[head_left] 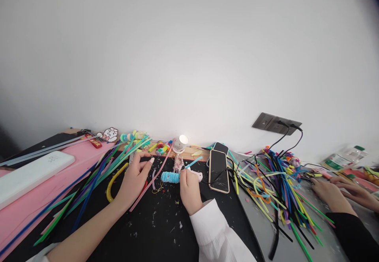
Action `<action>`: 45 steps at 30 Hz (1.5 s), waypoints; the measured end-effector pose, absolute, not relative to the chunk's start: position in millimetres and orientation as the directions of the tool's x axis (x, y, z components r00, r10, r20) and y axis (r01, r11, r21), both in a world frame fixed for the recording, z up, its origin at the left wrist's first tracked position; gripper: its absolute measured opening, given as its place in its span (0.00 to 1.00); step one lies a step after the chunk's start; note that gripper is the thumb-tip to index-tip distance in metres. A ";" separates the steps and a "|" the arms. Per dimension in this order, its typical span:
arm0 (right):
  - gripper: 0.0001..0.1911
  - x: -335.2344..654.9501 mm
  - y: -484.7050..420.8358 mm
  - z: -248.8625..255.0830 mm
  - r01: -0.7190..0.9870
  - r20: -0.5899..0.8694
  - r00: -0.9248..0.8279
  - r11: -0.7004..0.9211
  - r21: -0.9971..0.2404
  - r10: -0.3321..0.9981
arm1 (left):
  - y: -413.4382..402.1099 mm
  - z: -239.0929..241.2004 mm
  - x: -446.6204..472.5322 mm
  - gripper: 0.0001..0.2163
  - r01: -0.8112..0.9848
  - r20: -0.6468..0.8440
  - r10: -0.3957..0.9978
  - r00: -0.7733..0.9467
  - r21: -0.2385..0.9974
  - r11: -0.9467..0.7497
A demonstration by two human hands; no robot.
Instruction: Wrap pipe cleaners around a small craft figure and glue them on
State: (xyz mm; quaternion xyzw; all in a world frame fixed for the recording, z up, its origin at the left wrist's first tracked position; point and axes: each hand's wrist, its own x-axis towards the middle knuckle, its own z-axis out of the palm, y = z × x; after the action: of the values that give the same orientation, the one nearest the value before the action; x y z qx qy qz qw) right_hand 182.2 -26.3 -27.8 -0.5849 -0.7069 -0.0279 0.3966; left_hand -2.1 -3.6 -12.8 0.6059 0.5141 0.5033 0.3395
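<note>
My right hand (190, 189), in a white sleeve, is closed with its fingertips around a light blue pipe cleaner (195, 161), whose end sticks out to the upper right. A fuzzy light blue coil (170, 177) sits just left of those fingers. Behind and beside the hand is a pale pink object (197, 176), partly hidden. My left hand (136, 175) rests at the table's left middle, thumb and index finger apart, with nothing visible between them; its other fingers are hidden. A pink pipe cleaner (151, 182) runs slantwise beside it, and a yellow curved piece (114, 181) lies behind its wrist.
Pipe cleaners (97, 183) lie in bundles at left, with another heap (284, 183) at right. A phone (219, 171), a white power bank (35, 175) and a lit white cup-shaped lamp (180, 143) stand around. Cables run from the wall socket (276, 124). Another person's hands (333, 195) work at right.
</note>
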 end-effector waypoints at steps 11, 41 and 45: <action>0.20 181.8 -27.9 -24.4 0.857 0.615 -0.034 0.339 -0.388 0.788 | -0.1 -8.6 -0.6 0.13 0.281 0.280 0.960 -0.023 0.923 -0.263; 0.17 175.7 -35.4 -15.0 0.712 0.514 -0.068 0.402 -0.575 0.855 | -21.2 -2.4 12.3 0.08 0.103 0.057 0.811 0.582 0.984 -0.143; 0.17 175.0 -35.1 -12.3 0.657 0.500 -0.045 0.403 -0.637 0.865 | -20.1 -1.2 10.8 0.08 0.142 0.063 0.842 0.536 0.976 -0.164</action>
State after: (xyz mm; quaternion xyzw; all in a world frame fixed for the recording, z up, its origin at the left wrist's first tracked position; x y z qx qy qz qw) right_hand 175.0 -35.1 -12.3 -0.5334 -0.7130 0.1183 0.4393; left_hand 10.8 -20.1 -1.2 0.6905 0.3560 0.3242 0.5399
